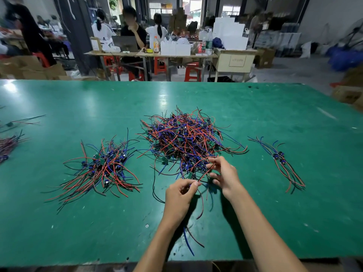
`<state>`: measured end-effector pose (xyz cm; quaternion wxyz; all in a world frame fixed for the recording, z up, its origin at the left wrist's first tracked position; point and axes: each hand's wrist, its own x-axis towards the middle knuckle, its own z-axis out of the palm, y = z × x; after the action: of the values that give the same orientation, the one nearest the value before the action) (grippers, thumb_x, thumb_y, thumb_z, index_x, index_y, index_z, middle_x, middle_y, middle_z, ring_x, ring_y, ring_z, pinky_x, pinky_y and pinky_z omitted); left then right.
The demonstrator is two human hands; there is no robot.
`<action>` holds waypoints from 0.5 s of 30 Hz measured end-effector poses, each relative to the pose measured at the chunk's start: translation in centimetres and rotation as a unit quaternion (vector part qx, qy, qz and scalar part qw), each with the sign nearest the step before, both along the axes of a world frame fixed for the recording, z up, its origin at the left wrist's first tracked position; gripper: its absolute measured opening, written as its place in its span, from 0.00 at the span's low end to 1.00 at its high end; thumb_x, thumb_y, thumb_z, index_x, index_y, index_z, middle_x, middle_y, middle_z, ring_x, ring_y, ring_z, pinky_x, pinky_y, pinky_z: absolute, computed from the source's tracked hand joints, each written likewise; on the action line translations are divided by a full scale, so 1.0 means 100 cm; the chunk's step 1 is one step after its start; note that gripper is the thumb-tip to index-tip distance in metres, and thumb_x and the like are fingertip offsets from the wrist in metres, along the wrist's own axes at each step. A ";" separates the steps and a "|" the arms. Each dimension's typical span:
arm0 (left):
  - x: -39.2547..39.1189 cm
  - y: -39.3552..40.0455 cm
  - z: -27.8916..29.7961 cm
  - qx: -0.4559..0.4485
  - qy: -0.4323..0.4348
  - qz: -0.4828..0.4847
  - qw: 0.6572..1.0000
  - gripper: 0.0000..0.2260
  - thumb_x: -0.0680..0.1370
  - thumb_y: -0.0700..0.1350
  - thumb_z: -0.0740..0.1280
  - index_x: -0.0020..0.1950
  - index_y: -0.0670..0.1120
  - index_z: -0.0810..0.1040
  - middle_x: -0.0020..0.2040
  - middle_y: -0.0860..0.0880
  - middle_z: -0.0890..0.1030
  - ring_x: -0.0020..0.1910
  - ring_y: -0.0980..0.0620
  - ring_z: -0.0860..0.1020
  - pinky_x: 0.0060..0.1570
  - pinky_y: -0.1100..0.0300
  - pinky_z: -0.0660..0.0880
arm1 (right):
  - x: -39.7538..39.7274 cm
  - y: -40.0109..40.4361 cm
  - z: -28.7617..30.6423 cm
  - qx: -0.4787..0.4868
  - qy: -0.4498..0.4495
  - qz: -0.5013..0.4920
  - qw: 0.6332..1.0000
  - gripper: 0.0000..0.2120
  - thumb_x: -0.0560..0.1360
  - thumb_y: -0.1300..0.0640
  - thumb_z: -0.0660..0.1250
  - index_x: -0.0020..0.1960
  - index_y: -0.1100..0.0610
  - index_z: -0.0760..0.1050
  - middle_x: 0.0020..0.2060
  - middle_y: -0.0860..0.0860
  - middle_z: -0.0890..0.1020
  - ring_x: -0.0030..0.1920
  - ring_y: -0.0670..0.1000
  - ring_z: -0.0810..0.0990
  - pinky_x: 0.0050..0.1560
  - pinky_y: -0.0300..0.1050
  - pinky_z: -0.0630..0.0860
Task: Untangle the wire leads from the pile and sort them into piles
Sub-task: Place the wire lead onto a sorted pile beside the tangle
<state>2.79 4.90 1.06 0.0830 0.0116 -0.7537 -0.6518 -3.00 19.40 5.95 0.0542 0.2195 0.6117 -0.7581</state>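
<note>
judging by how the wires lie, the sorting is under way but far from finished: the big tangled pile [186, 138] in the middle of the green desk [78, 101] holds most of the red, blue and black leads, many with small green boards on them, knotted over one another. to its left sits a sorted pile [102, 167], a fair heap with the leads fanned out roughly one way, and to the right a much smaller sorted pile [279, 160] of only a few leads lying side by side, well apart from the tangle. at the far left edge of the desk a further bundle [7, 146] and some loose strands are partly cut off by the frame, so it is hard to tell whether they belong to the sort. the left hand [180, 195] is at the near edge of the tangle, its fingers and thumb curled in a pinching grip round a red wire [206, 172] and what looks like a few other strands, some of which hang down toward the near edge of the desk. the right hand [224, 173] is just beside it, thumb and forefinger pinching the same red wire higher up, the other fingers loosely spread. the wire runs taut between the two hands while its far part seems to stay caught among the pile, so the step in hand looks like freeing one lead. what is left is most of the job: the central heap must be picked apart lead by lead and each one laid on the proper side.
</note>
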 end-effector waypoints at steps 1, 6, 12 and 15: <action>0.000 0.000 0.000 0.022 -0.009 -0.002 1.000 0.04 0.78 0.43 0.72 0.47 0.47 0.87 0.36 0.54 0.83 0.33 0.58 0.75 0.37 0.61 0.73 | 0.003 0.004 -0.001 0.008 0.017 0.013 1.000 0.11 0.80 0.54 0.61 0.49 0.54 0.82 0.36 0.47 0.86 0.26 0.46 0.76 0.26 0.36 0.65; -0.001 -0.004 0.013 0.198 -0.072 -0.041 0.977 0.10 0.79 0.42 0.71 0.60 0.48 0.83 0.45 0.40 0.83 0.27 0.51 0.75 0.25 0.60 0.74 | 0.014 0.021 -0.009 0.001 0.113 0.009 0.994 0.12 0.86 0.53 0.57 0.57 0.54 0.79 0.46 0.52 0.88 0.36 0.50 0.87 0.30 0.36 0.78; -0.007 -0.026 0.020 0.063 -0.107 -0.115 0.986 0.11 0.79 0.38 0.70 0.61 0.47 0.80 0.46 0.42 0.87 0.27 0.54 0.72 0.26 0.64 0.71 | 0.022 0.038 -0.029 -0.115 0.150 -0.079 0.979 0.12 0.87 0.54 0.54 0.55 0.56 0.74 0.45 0.55 0.88 0.37 0.49 0.87 0.36 0.37 0.81; -0.011 -0.028 0.021 -0.024 -0.065 -0.069 0.995 0.10 0.77 0.42 0.74 0.57 0.50 0.82 0.43 0.46 0.86 0.31 0.53 0.74 0.32 0.61 0.75 | 0.022 0.040 -0.033 -0.154 0.173 -0.120 0.965 0.12 0.87 0.55 0.54 0.52 0.56 0.73 0.43 0.55 0.88 0.37 0.48 0.86 0.39 0.37 0.82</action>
<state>1.72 2.12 3.13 -0.0108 -0.0004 -0.7717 -0.6359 -0.79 23.38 2.64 -0.1110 0.1460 0.4565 -0.8706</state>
